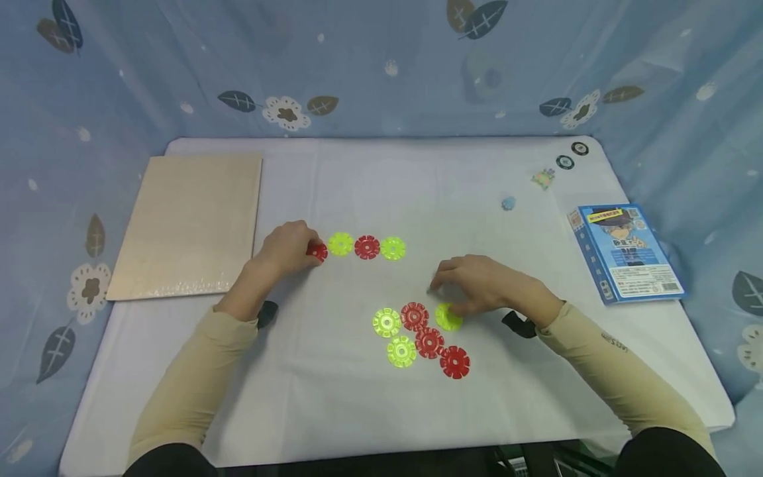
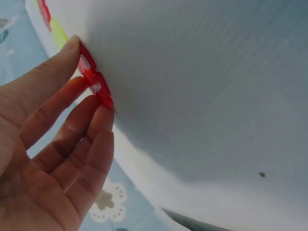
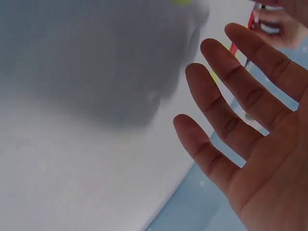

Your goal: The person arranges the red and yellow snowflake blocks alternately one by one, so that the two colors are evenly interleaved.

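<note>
In the head view my left hand holds a red notched plastic disc at the left end of a row. Its thumb and fingertips pinch the edges of that red disc in the left wrist view. Rightward in the row come a yellow-green disc, a red one and another yellow-green one. My right hand is low over the cloth, thumb overlapping a yellow-green disc. The right wrist view shows its fingers spread and fairly straight.
Near the right hand lie more red discs and yellow-green discs. A beige board lies at left, a blue box at right. Small pieces, including a blue one and black-white rings, sit at back right.
</note>
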Demonstrator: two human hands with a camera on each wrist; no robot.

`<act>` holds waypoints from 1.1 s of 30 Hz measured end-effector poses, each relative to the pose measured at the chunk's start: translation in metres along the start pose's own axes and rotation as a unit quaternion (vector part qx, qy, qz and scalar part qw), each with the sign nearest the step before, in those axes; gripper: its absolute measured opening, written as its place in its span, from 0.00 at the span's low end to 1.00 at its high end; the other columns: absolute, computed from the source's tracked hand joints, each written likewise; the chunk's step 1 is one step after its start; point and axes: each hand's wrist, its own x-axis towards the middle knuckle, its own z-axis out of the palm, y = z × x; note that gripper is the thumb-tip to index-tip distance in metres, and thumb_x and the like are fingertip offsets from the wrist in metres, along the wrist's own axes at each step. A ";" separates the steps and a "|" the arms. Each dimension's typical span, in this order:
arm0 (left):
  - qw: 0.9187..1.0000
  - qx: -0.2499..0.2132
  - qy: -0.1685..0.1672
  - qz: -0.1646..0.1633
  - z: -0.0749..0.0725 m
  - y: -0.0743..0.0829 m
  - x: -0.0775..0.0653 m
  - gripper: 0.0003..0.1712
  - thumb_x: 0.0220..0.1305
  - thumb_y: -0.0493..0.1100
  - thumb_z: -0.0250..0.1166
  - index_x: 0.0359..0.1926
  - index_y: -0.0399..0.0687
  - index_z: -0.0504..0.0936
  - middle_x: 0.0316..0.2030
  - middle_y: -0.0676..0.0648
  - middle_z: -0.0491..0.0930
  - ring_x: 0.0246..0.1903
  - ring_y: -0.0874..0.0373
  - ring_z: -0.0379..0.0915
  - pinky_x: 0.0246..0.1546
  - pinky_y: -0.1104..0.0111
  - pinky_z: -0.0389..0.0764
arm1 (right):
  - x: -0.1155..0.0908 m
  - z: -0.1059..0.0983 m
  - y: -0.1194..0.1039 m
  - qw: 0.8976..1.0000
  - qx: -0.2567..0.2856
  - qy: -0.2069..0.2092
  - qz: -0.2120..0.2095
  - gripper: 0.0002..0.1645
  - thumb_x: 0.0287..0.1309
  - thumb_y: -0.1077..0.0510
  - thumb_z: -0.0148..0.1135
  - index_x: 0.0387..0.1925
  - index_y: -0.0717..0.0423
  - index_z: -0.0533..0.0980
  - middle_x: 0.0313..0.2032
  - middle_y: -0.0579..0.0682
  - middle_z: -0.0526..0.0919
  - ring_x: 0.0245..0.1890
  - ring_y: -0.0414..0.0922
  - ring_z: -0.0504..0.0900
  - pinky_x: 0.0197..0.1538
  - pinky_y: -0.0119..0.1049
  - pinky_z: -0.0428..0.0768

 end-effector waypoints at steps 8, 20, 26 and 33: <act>1.000 0.000 0.004 -0.007 -0.007 -0.001 0.006 0.21 0.53 0.41 0.72 0.48 0.38 0.84 0.41 0.40 0.82 0.38 0.50 0.74 0.41 0.58 0.76 | 0.016 0.009 -0.018 0.997 -0.027 0.041 -0.059 0.24 0.44 0.45 0.70 0.47 0.42 0.80 0.47 0.41 0.80 0.43 0.40 0.78 0.48 0.41 0.78; 1.000 0.007 0.008 0.010 0.010 -0.003 -0.004 0.19 0.51 0.42 0.73 0.45 0.39 0.85 0.36 0.43 0.83 0.34 0.53 0.73 0.37 0.61 0.76 | 0.029 0.040 -0.061 0.990 -0.129 0.041 -0.026 0.26 0.39 0.41 0.73 0.38 0.48 0.75 0.35 0.43 0.75 0.27 0.36 0.69 0.31 0.26 0.73; 1.000 0.006 0.017 0.002 0.014 -0.003 -0.009 0.20 0.50 0.43 0.74 0.45 0.40 0.86 0.35 0.44 0.81 0.34 0.53 0.72 0.38 0.61 0.76 | 0.029 0.041 -0.065 0.992 -0.121 0.023 -0.010 0.30 0.35 0.44 0.76 0.41 0.49 0.75 0.39 0.44 0.76 0.32 0.37 0.72 0.35 0.26 0.77; 0.999 0.009 0.029 0.013 0.016 -0.003 -0.006 0.20 0.50 0.43 0.75 0.45 0.40 0.86 0.35 0.44 0.81 0.34 0.54 0.72 0.37 0.62 0.76 | 0.026 0.030 -0.049 0.997 -0.056 0.046 0.012 0.35 0.38 0.47 0.75 0.51 0.51 0.76 0.44 0.45 0.78 0.40 0.38 0.76 0.43 0.31 0.80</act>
